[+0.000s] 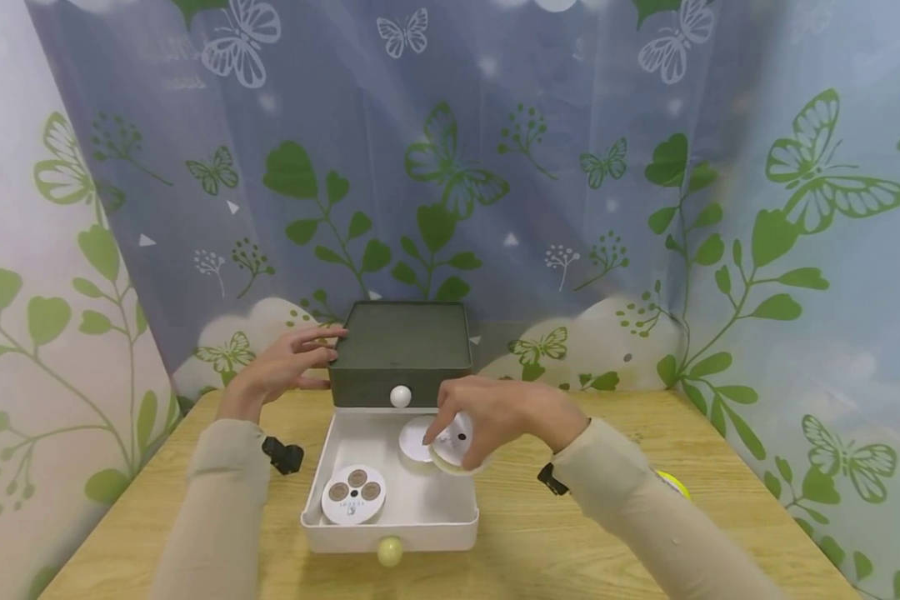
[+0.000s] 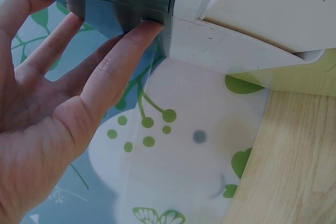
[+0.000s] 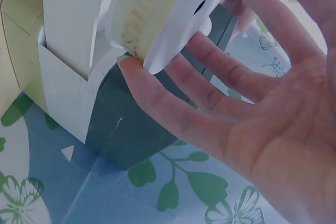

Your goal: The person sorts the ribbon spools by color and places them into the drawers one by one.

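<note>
My right hand (image 1: pixel 498 412) holds a ribbon spool (image 3: pixel 163 14) by its white rims, over the right side of the pulled-out white drawer (image 1: pixel 397 537). Pale yellow ribbon with gold lettering is wound on it. Beneath and just left of that spool, a second white spool (image 1: pixel 412 439) lies in the drawer. At the drawer's front left is a white disc-faced spool (image 1: pixel 354 508) with brown circles around its center hole. My left hand (image 1: pixel 281 367) touches the left side of the dark green upper drawer unit (image 1: pixel 405 342), its thumb against the lower edge in the left wrist view.
The drawer's front carries a yellow-green knob (image 1: pixel 390 551); a white knob (image 1: pixel 401 396) is on the green unit. Both stand on a wooden table (image 1: pixel 607 542). A bright yellow curved edge (image 1: pixel 675 483) shows behind my right sleeve. Patterned sheets (image 1: pixel 555 250) hang around the table.
</note>
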Action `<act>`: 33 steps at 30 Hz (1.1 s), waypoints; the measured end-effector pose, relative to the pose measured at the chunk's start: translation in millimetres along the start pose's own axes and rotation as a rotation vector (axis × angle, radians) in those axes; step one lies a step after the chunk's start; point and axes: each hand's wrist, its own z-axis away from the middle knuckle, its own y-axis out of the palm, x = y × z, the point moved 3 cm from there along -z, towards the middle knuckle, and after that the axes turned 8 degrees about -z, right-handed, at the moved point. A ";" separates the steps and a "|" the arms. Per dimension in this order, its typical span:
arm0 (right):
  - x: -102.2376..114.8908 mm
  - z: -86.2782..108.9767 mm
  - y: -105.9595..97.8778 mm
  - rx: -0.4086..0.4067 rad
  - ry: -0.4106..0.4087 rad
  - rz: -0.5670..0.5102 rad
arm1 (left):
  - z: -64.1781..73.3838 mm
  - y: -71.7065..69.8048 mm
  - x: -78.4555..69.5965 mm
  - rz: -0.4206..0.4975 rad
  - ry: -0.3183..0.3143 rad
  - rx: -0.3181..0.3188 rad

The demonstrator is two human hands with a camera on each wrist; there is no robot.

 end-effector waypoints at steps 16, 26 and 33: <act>8.5 -13.7 11.0 0.046 0.023 0.050 | -1.6 -1.0 -1.1 0.001 0.004 -0.007; 12.2 -18.7 18.7 0.072 0.041 0.076 | -2.2 -1.6 -1.7 0.010 -0.005 0.004; 18.0 -23.8 23.9 0.096 0.017 0.087 | -0.1 0.1 -0.9 0.008 -0.013 0.002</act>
